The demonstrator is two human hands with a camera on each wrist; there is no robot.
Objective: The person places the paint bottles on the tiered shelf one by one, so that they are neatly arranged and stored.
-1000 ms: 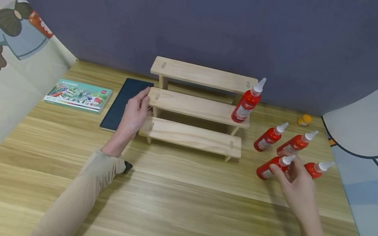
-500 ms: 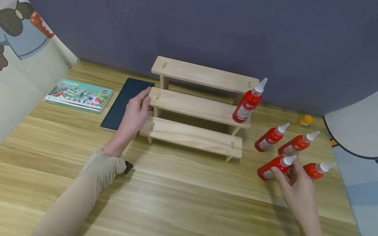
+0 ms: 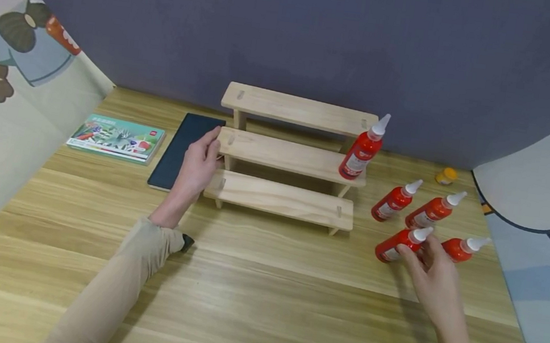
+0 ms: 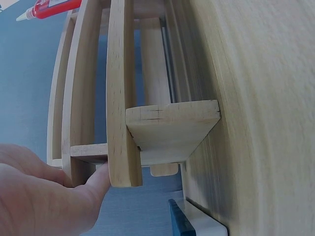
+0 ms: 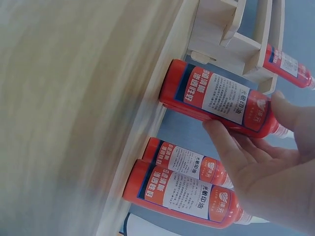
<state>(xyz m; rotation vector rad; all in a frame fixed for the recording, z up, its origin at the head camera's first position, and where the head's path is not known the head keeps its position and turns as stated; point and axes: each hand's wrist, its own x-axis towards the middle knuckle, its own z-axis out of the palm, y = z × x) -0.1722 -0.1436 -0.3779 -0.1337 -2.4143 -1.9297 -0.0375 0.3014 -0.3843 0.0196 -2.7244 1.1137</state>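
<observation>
A three-tier wooden rack stands near the back wall. My left hand grips the left end of its middle tier; thumb and fingers pinch the board in the left wrist view. To the right, my right hand holds a red stamp ink bottle with a white nozzle, thumb on one side and fingers on the other. Its label shows in the right wrist view. Another red ink bottle stands upright on the right end of the middle tier.
More red bottles surround the right hand: one at its left back, one behind and one at its right. A small yellow-orange jar sits farther back. Left of the rack lie a dark flat book and a green illustrated box.
</observation>
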